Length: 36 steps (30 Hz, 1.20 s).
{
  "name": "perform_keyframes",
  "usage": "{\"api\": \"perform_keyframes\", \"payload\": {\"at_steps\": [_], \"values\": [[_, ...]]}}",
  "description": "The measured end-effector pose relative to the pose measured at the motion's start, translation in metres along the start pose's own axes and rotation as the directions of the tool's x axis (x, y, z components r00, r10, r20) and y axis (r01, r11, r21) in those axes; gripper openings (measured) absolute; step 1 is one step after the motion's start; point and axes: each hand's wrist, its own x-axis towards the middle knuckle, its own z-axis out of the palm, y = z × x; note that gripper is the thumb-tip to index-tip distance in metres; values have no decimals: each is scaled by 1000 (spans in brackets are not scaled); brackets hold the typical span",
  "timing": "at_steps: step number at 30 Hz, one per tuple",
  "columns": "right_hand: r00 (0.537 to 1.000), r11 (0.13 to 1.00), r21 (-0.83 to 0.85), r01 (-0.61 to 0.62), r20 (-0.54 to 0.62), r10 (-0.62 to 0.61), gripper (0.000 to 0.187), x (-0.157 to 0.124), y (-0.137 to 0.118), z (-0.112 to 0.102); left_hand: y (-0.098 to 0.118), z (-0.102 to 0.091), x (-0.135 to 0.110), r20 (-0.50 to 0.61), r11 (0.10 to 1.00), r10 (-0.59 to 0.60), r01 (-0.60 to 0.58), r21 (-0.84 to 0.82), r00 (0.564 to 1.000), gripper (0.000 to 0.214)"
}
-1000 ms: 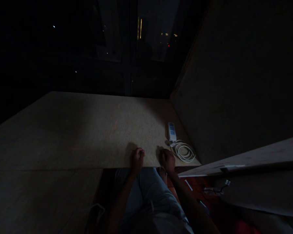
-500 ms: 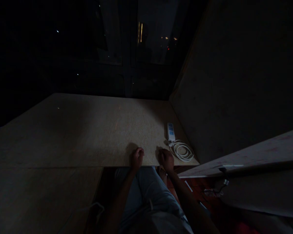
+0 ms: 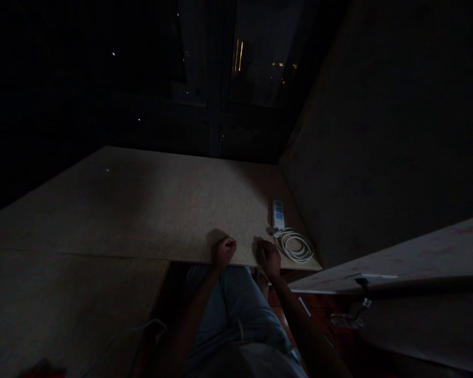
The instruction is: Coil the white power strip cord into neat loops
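Observation:
Dim light covers the light-coloured board surface point(image 3: 173, 205) where both of my hands rest near the front edge. My left hand point(image 3: 224, 253) is curled into a loose fist, thumb side up, and no object shows in it. To its right, my right hand point(image 3: 270, 258) is also closed, knuckles up, with nothing visible in its fingers. Just beyond and right of that hand lies a white power strip point(image 3: 278, 214) with blue socket faces. Its coiled white cable point(image 3: 295, 245) sits close beside my right hand, apparently not held.
A dark window point(image 3: 256, 79) stands behind the surface, and a wall point(image 3: 378, 147) rises on the right. A thin white cord point(image 3: 153, 321) lies at lower left. On the reddish floor point(image 3: 319, 304), a dark cable point(image 3: 360, 304) runs near the wall.
The view has shifted slightly, so the window and surface sit a little further right. My left hand has turned slightly, staying closed. My right hand and the power strip stay in place.

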Motion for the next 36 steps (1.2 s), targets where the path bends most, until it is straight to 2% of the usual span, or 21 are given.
{"api": "perform_keyframes", "payload": {"at_steps": [6,15,20,22,26,29,32,34,36], "values": [[1000,998,56,3,2,-3,34,-1,-2,-2,-3,2,3,-48,1000,-21,21,-3,999,20],[999,982,189,-3,36,-4,35,-3,-7,-14,-15,2,5,-34,1000,-4,3,-20,999,24],[982,878,440,-185,116,149,41,-16,-2,-38,-22,5,7,-44,999,-20,18,-40,999,28],[974,860,457,-227,103,202,41,-20,3,-53,-23,6,7,-57,999,-26,24,-34,998,29],[965,894,387,-225,-40,260,40,-20,22,-87,-22,7,9,-93,999,-35,35,4,995,27],[968,948,268,-170,-135,212,39,-10,45,-109,-20,9,11,-114,998,-39,44,34,993,24],[984,992,7,-126,-124,126,39,7,73,-122,-19,11,12,-136,997,-52,60,57,989,22],[990,977,-173,-125,-82,112,41,21,91,-124,-19,12,13,-150,995,-58,70,75,987,22],[993,964,-238,-115,-37,110,47,34,104,-121,-19,12,13,-151,994,-58,72,88,987,23]]}}
